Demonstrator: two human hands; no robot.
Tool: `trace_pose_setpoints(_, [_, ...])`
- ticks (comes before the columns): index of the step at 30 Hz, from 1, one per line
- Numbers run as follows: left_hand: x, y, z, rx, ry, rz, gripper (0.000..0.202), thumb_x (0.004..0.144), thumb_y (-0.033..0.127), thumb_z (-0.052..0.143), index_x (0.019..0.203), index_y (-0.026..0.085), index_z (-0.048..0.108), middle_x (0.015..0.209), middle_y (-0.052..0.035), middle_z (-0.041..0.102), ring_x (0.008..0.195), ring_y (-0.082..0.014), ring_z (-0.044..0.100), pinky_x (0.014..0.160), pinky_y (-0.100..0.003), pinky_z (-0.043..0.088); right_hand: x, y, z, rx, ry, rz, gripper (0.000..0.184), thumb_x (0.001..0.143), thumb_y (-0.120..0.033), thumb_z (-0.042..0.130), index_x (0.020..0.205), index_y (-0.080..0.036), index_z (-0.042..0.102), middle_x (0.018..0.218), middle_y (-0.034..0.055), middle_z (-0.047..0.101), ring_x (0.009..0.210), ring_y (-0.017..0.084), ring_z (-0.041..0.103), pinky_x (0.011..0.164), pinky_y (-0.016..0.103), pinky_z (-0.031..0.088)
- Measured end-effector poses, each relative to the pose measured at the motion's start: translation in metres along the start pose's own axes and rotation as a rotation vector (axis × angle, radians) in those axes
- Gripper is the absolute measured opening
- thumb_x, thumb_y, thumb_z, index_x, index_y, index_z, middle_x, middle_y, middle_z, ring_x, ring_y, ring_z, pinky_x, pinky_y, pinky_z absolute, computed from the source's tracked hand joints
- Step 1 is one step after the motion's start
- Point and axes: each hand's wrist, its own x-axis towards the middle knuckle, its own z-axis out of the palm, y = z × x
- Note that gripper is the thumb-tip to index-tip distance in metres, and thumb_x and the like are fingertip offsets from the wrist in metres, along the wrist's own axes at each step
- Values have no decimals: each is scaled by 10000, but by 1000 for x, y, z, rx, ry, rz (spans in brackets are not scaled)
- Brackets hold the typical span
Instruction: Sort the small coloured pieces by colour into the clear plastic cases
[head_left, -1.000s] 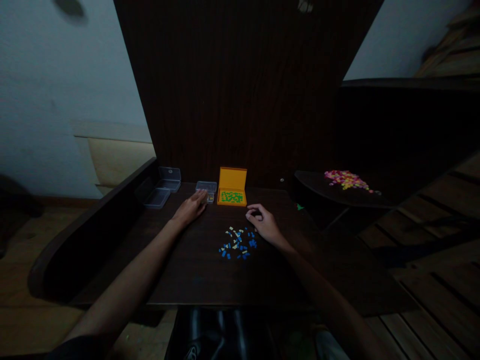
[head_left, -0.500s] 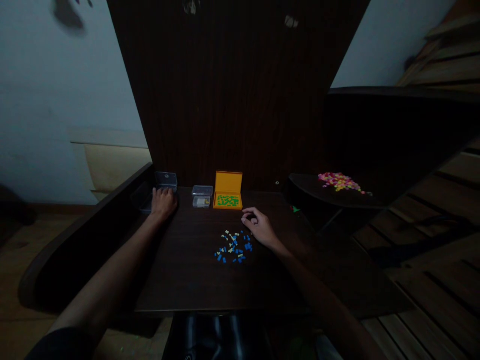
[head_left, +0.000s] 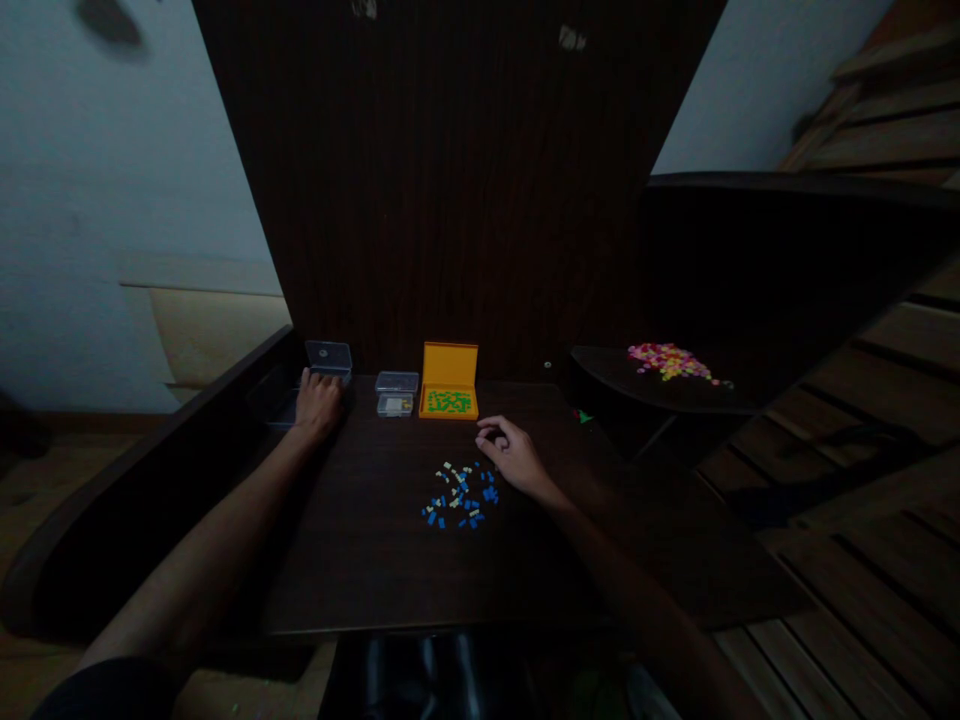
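Note:
My left hand (head_left: pixel 319 405) is at a clear plastic box with a raised lid (head_left: pixel 330 357), at the table's far left. Its fingers bend downward, and the fingertips and anything in them are hidden. To the right, my right hand (head_left: pixel 514 455) rests by a scatter of small blue and cream toy bricks (head_left: pixel 461 495). Its fingers curve loosely, with a gap between thumb and forefinger and nothing visible in them. Beyond it stands an orange box (head_left: pixel 448 415), lid up, with small green pieces (head_left: pixel 450 402) inside.
A second clear box (head_left: pixel 395 405) stands open left of the orange box. Pink and yellow pieces (head_left: pixel 671 362) lie heaped on a raised side shelf (head_left: pixel 600 370). A small green and red piece (head_left: pixel 583 416) lies below that shelf. A dark side panel (head_left: pixel 150 480) borders the table's left.
The whole view has shifted slightly, so everything sits a little further left. My left hand has turned slightly at the clear box. The right hand stays beside the bricks, its fingers curved much as before.

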Motion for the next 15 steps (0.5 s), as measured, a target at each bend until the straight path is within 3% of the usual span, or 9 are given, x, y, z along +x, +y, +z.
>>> trace_pose_setpoints(4, [-1, 5, -12, -35, 73, 5, 335, 726, 162, 457, 1000, 68, 626, 994, -193, 660, 1068, -351, 531, 1081, -515, 254, 0, -1, 0, -9, -2, 4, 250, 793, -314, 580, 1005, -182, 587, 873, 13, 607, 509, 52, 409, 453, 184, 356])
trace_pose_setpoints(9, [-5, 21, -33, -234, 236, 37, 272, 775, 118, 407, 938, 101, 624, 922, -171, 638, 1079, -326, 502, 1079, -516, 259, 0, -2, -1, 9, -1, 27, 236, 794, -312, 587, 997, -193, 588, 879, 14, 606, 514, 53, 425, 441, 179, 376])
trace_pose_setpoints(12, [-10, 38, -45, -255, 294, 93, 265, 826, 125, 378, 929, 125, 622, 899, -157, 623, 1054, -329, 499, 1021, -529, 315, 0, -3, 0, 87, -13, 63, 249, 793, -336, 594, 1000, -197, 579, 876, 13, 597, 532, 58, 472, 410, 162, 383])
trace_pose_setpoints(15, [-17, 63, -54, -210, 340, 196, 274, 870, 136, 352, 919, 117, 621, 917, -173, 610, 1016, -323, 507, 889, -466, 412, 0, -4, 2, 199, -14, 121, 290, 783, -385, 609, 1003, -202, 560, 871, -2, 580, 483, 41, 479, 362, 145, 358])
